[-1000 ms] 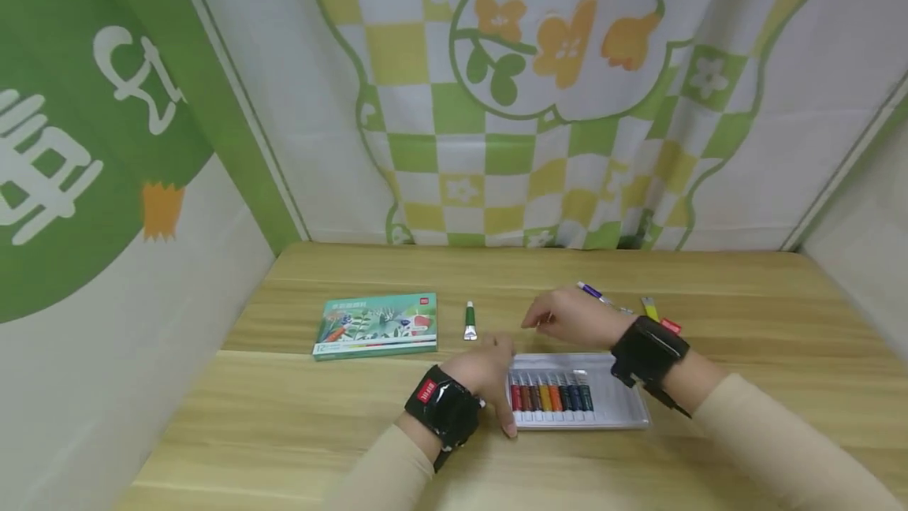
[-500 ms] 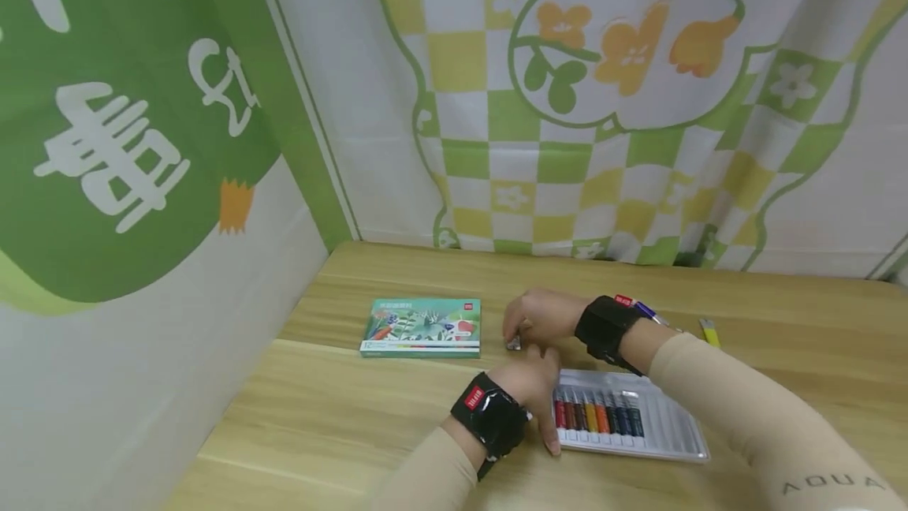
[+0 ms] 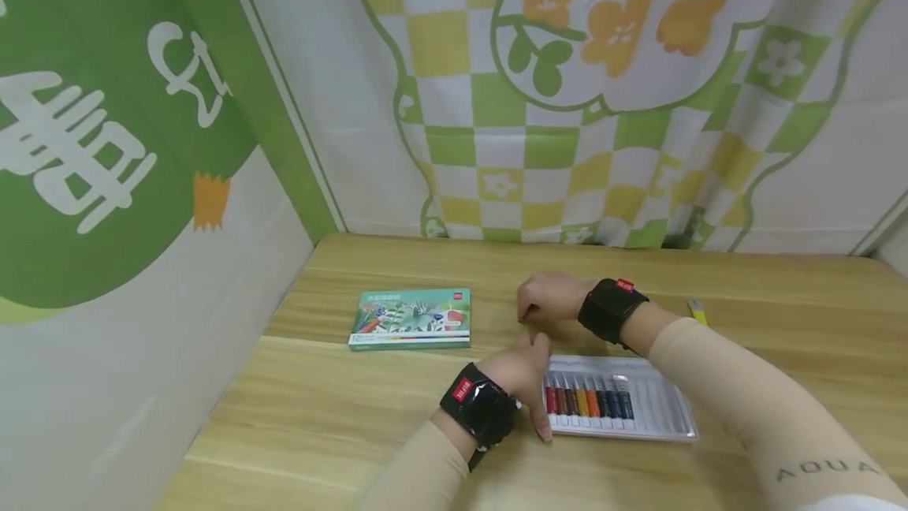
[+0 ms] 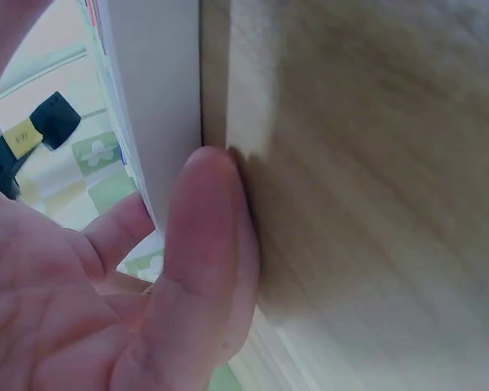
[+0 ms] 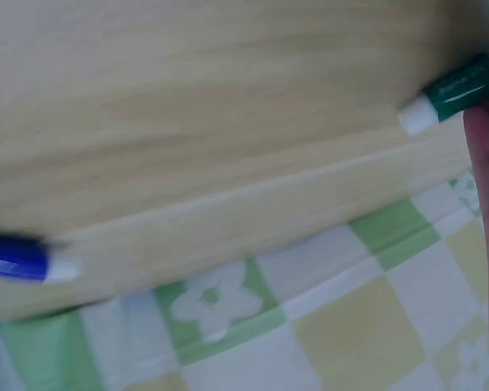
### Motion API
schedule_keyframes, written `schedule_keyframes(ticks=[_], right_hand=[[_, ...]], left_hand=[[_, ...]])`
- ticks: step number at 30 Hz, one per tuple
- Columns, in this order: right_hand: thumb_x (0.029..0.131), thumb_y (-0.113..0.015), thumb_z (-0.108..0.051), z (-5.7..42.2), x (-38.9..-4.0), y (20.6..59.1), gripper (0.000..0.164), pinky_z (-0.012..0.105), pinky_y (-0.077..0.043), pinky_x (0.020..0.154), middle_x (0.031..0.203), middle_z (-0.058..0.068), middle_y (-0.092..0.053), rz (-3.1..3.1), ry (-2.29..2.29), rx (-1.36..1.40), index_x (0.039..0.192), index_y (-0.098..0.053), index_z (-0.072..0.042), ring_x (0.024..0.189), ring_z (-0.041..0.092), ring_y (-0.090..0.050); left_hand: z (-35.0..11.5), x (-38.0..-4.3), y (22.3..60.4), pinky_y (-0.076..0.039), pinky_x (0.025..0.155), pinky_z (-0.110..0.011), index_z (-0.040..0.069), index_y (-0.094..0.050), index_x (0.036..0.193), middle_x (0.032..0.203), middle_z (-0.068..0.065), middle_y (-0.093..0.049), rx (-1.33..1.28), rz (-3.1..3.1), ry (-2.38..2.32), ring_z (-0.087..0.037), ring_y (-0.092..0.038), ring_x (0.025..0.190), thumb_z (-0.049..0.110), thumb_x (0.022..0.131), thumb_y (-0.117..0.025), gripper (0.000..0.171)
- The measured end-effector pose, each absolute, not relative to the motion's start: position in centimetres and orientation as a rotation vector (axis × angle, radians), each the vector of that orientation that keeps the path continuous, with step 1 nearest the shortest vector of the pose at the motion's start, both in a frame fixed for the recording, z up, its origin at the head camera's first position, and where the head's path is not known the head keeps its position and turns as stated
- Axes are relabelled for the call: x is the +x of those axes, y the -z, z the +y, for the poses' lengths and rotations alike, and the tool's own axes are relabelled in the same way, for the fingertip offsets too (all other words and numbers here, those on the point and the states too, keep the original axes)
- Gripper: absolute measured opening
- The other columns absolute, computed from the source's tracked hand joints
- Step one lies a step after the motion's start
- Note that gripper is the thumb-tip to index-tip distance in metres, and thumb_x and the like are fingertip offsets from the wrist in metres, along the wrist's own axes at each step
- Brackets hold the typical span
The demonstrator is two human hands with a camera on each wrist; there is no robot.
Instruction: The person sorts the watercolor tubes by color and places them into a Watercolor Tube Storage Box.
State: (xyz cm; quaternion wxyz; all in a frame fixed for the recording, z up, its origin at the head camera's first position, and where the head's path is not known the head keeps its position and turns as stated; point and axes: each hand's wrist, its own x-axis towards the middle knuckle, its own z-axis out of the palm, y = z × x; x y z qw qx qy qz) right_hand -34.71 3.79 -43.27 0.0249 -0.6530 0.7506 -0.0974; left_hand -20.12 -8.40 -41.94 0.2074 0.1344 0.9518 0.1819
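Observation:
A plastic paint tray (image 3: 660,400) lies on the table, with several paint tubes (image 3: 587,399) lined up in its left part and bare grooves at its right. At the tray's left end, my left hand (image 3: 514,375) holds it, thumb by the front corner and fingers towards the back. In the left wrist view, the thumb (image 4: 204,220) presses beside the white tray wall (image 4: 159,98). Just behind the tray, my right hand (image 3: 555,296) pinches a green paint tube (image 5: 466,86) with a white cap, low over the table. The hand hides most of that tube in the head view.
A flat green paint box (image 3: 411,320) with a printed plant picture lies at the left. A yellow tube (image 3: 697,312) lies behind the tray at the right. In the right wrist view, a blue tube (image 5: 16,257) lies on the table (image 5: 187,122). Behind hangs a checked curtain (image 3: 525,148).
My right hand has reached left across the table, picked up the green paint tube and drawn it slightly back right. The left hand has stayed at the tray. The head view has shifted.

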Motion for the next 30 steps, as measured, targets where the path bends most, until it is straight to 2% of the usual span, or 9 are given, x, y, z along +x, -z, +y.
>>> schedule_keyframes(ticks=[2,5,8,12,17,22,26,30], right_hand=[[0.087,-0.071,0.006,5.1,-34.5,43.2,0.016,0.028,-0.053,0.069,0.079,0.0,-0.068,2.352,0.272,-1.983,0.081,-0.076,-0.008,0.075,0.014,-0.064],[0.087,-0.069,0.007,7.4,-33.9,42.9,0.015,0.03,-0.053,0.068,0.078,0.002,-0.067,2.407,0.286,-1.929,0.083,-0.074,-0.007,0.074,0.014,-0.062],[0.089,-0.071,0.006,9.7,-32.6,42.3,0.012,0.033,-0.057,0.074,0.087,0.005,-0.073,2.526,0.372,-1.832,0.093,-0.077,-0.004,0.082,0.017,-0.068],[0.091,-0.071,0.002,12.4,-29.7,41.1,0.013,0.036,-0.059,0.075,0.098,0.008,-0.075,2.737,0.607,-1.522,0.103,-0.077,-0.001,0.087,0.02,-0.071],[0.093,-0.071,-0.002,15.3,-26.2,40.2,0.014,0.032,-0.059,0.072,0.099,0.007,-0.073,2.739,0.989,-1.041,0.106,-0.074,0.0,0.086,0.019,-0.069],[0.092,-0.068,0.002,17.3,-24.1,40.9,0.019,0.031,-0.06,0.071,0.098,0.01,-0.065,2.512,1.268,-0.699,0.11,-0.066,0.007,0.085,0.02,-0.065],[0.092,-0.066,0.003,18.3,-22.6,42.1,0.022,0.033,-0.061,0.071,0.098,0.013,-0.059,2.373,1.388,-0.574,0.113,-0.062,0.009,0.085,0.021,-0.062],[0.094,-0.064,0.003,18.8,-21.4,43.2,0.022,0.034,-0.061,0.073,0.099,0.013,-0.06,2.304,1.44,-0.492,0.114,-0.061,0.009,0.089,0.023,-0.061]], left_hand=[[-8.1,-20.1,42.1,-0.053,0.083,-0.031,0.003,-0.046,0.127,0.118,-0.012,-0.047,0.367,2.631,-0.554,-0.02,-0.053,0.094,0.024,0.048,-0.107,0.102],[-7.8,-20.0,42.2,-0.052,0.087,-0.034,0.002,-0.045,0.128,0.121,-0.014,-0.045,0.358,2.601,-0.614,-0.022,-0.054,0.097,0.019,0.048,-0.106,0.102],[-7.8,-20.1,42.3,-0.051,0.093,-0.036,0.002,-0.046,0.131,0.124,-0.015,-0.046,0.347,2.579,-0.655,-0.023,-0.054,0.101,0.015,0.048,-0.106,0.103],[-8.2,-20.1,42.3,-0.05,0.095,-0.038,0.002,-0.047,0.135,0.124,-0.015,-0.047,0.327,2.564,-0.697,-0.024,-0.054,0.103,0.013,0.049,-0.105,0.105],[-8.9,-20.3,42.2,-0.051,0.094,-0.04,0.0,-0.046,0.135,0.125,-0.017,-0.046,0.356,2.575,-0.676,-0.025,-0.053,0.102,0.015,0.05,-0.105,0.104],[-9.3,-20.7,41.9,-0.05,0.096,-0.043,-0.001,-0.045,0.134,0.125,-0.018,-0.044,0.359,2.572,-0.666,-0.027,-0.052,0.104,0.014,0.05,-0.105,0.104],[-9.0,-20.7,41.9,-0.05,0.096,-0.044,0.0,-0.044,0.133,0.126,-0.018,-0.043,0.344,2.547,-0.672,-0.029,-0.052,0.105,0.014,0.051,-0.105,0.103],[-8.4,-20.6,42.2,-0.051,0.095,-0.044,0.002,-0.044,0.135,0.128,-0.018,-0.043,0.339,2.534,-0.654,-0.029,-0.052,0.106,0.015,0.051,-0.105,0.105]])
